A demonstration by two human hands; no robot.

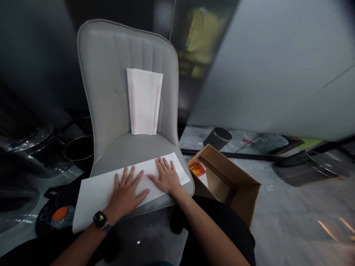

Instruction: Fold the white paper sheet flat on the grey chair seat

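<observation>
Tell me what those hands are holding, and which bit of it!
Nothing is held: the left hand and right hand lie open and flat on top of the long white paper.

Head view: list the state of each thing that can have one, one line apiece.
Long white paper: laid flat, overhanging the seat's left edge
Left hand: open, palm down on it
Right hand: open, palm down on it
Smaller paper: creased, leaning upright against the backrest
Chair: upright
Watch: worn, screen lit
Cardboard box: open
</observation>
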